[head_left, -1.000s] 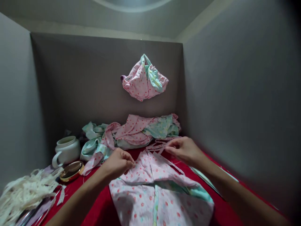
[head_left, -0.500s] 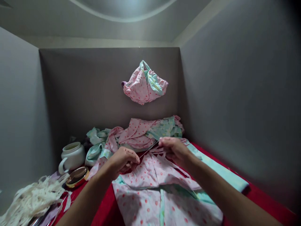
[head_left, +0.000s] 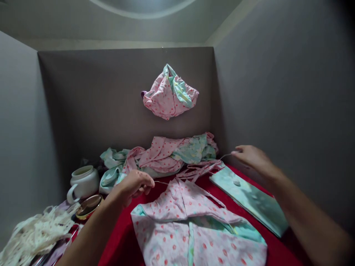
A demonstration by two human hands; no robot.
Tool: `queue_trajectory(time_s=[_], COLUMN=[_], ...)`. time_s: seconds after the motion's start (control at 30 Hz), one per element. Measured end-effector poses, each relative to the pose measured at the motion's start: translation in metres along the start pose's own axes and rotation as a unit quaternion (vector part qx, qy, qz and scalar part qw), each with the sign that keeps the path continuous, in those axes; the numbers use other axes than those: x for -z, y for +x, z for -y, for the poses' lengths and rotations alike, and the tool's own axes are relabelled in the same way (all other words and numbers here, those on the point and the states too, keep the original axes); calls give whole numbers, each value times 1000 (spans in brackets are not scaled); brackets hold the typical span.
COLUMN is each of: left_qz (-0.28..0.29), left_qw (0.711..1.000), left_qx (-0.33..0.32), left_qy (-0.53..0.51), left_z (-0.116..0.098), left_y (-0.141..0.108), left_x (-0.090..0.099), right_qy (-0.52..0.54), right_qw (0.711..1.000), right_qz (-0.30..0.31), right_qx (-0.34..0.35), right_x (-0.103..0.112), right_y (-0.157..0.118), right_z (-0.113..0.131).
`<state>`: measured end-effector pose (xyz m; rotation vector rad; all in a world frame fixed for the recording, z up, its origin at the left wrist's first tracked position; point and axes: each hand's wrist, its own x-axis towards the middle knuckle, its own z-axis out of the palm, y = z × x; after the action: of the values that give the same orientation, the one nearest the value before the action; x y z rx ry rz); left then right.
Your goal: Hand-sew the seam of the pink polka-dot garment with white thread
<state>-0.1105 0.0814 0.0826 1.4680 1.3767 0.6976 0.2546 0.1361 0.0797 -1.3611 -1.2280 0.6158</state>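
A pink garment (head_left: pixel 174 236) with red dots and mint-green trim lies in front of me, its gathered top pointing away. My left hand (head_left: pixel 135 186) is closed in a pinch to the left of that top. It grips a thin white thread (head_left: pixel 161 182) that runs toward the gathered cloth. My right hand (head_left: pixel 253 159) is raised at the right, pinching another thin pale strand (head_left: pixel 225 155) that trails left toward the pink dotted strips (head_left: pixel 199 170). Whether both strands are one thread I cannot tell.
Behind lies a heap of pink and mint cloth (head_left: pixel 163 155); a small matching piece (head_left: pixel 169 96) hangs on the back wall. A folded mint cloth (head_left: pixel 249 199) with a small white disc is at right. At left are a white mug (head_left: pixel 84 183), a round tin (head_left: pixel 88 207) and cream lace (head_left: pixel 41 232).
My right hand has moved far to the right, away from the garment's top. My left hand has shifted slightly left. The strand stretched between them no longer spans the gap.
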Motion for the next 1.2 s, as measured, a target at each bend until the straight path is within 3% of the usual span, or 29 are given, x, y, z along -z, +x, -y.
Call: queue_trajectory(time_s=[0.07, 0.17, 0.23, 0.3, 0.33, 0.4, 0.5, 0.6, 0.8, 0.9, 1.2], left_qz=[-4, -5, -3, -1, 0, 2, 6, 7, -6, 2, 3], left_qw=[1000, 1000, 999, 999, 999, 998, 998, 997, 997, 998, 1000], left_qx=[0, 4, 7, 5, 3, -1, -9, -12, -18, -9, 13], left_qy=[-8, -23, -34, -42, -47, -55, -65, -70, -75, -67, 0], left_z=[-1, -3, -4, -5, -6, -8, -9, -7, -2, -1, -5], left_y=[0, -2, -3, -4, -5, -5, -5, -4, -2, -1, -6], left_x=[-10, -26, -34, -38, -39, -39, -35, -29, -15, -13, -11], right_qy=[-31, -24, 3, 64, 79, 100, 128, 196, 300, 322, 345], right_qw=[996, 975, 948, 896, 891, 897, 929, 942, 939, 935, 932], right_qz=[77, 219, 317, 438, 445, 428, 344, 270, 162, 137, 92], right_qx=[-16, -25, -32, -40, -43, -44, -39, -40, -49, -54, -60], right_x=[-21, -69, -102, -126, -134, -142, -133, -110, -56, -44, -37], right_y=[-19, -65, -97, -121, -128, -130, -113, -87, -49, -41, -29], right_z=[13, 34, 43, 46, 45, 42, 40, 45, 45, 42, 35])
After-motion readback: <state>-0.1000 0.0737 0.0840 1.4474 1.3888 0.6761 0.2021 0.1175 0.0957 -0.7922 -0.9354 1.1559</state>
